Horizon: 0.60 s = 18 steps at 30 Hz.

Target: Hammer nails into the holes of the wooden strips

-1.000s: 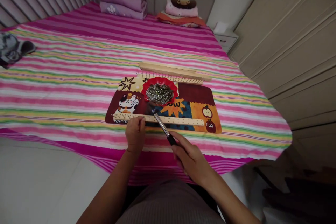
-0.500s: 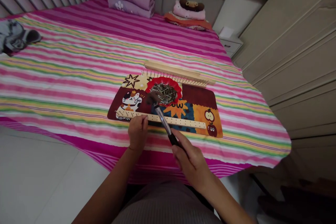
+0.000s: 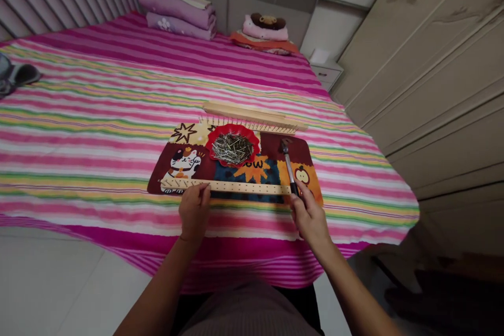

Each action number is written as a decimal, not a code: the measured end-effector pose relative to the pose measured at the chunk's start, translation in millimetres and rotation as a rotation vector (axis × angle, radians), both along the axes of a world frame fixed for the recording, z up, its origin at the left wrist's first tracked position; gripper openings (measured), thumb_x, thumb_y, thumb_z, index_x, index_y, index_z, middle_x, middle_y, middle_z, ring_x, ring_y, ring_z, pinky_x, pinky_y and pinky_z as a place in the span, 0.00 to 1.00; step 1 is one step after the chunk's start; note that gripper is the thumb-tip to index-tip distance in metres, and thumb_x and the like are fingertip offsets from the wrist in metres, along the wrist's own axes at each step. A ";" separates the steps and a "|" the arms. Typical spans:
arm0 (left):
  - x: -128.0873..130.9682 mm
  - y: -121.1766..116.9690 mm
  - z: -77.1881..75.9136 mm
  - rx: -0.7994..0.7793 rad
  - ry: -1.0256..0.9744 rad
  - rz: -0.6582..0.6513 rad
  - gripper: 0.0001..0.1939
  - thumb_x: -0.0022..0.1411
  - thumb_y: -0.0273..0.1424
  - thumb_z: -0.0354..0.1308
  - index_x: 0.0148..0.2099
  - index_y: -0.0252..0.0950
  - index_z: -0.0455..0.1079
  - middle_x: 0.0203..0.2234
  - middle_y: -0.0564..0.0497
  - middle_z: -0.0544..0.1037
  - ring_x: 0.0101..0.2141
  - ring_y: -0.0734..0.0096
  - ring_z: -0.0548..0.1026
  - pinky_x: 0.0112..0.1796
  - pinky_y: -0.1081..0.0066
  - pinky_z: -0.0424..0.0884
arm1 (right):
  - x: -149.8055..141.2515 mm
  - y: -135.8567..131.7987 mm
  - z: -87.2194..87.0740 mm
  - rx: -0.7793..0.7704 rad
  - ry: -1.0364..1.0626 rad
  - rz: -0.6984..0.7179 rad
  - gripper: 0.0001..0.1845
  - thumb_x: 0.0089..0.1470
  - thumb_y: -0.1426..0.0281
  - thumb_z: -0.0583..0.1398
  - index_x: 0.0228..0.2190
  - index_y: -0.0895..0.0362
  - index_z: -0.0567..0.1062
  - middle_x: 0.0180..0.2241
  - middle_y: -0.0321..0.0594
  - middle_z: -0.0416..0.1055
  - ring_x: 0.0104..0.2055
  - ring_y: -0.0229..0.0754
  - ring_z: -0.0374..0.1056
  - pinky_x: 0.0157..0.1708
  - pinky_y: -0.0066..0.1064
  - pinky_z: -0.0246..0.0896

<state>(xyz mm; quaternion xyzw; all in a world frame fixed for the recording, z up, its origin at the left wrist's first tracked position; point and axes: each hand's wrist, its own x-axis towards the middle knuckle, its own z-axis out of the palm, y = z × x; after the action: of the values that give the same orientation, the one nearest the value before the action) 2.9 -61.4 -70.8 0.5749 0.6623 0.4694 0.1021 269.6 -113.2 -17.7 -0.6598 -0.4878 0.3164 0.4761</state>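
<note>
My right hand (image 3: 309, 215) is closed around the black grip of a hammer (image 3: 290, 169), its head over the right part of the patterned mat (image 3: 271, 143). A pale wooden strip (image 3: 244, 187) with rows of holes lies along the mat's near edge. Several slanted nails (image 3: 179, 184) stand in its left end. My left hand (image 3: 195, 211) is closed at the strip's near edge, just right of those nails; whatever its fingertips pinch is too small to make out. Beyond the strip, a red scalloped bowl (image 3: 210, 155) holds a heap of loose nails (image 3: 234, 148).
Behind the bowl lies another wooden strip (image 3: 271, 127) bristling with nails, beside plain wooden pieces (image 3: 244, 111). Striped cloth (image 3: 98, 142) covers the bed. Folded purple bedding (image 3: 177, 10) and a pink-and-orange pile (image 3: 263, 34) sit by the headboard; grey fabric (image 3: 19, 76) lies far left.
My right hand has carried the hammer rightward, from beside the red bowl to the mat's right side. My left hand stays at the strip. The whole view has shifted somewhat.
</note>
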 end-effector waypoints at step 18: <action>36.1 133.9 64.6 -0.406 0.785 -0.138 0.08 0.51 0.28 0.55 0.29 0.36 0.75 0.30 0.38 0.78 0.36 0.52 0.73 0.37 0.59 0.65 | 58.3 19.6 -52.4 0.011 -0.219 -0.241 0.24 0.50 0.59 0.56 0.46 0.55 0.75 0.34 0.44 0.77 0.33 0.48 0.73 0.34 0.38 0.68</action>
<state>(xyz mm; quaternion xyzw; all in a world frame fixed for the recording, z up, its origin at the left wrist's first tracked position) 38.9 72.5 -6.2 0.7206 0.6898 0.0682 -0.0153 327.9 -93.6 -70.0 -0.7416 -0.4556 0.1804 0.4581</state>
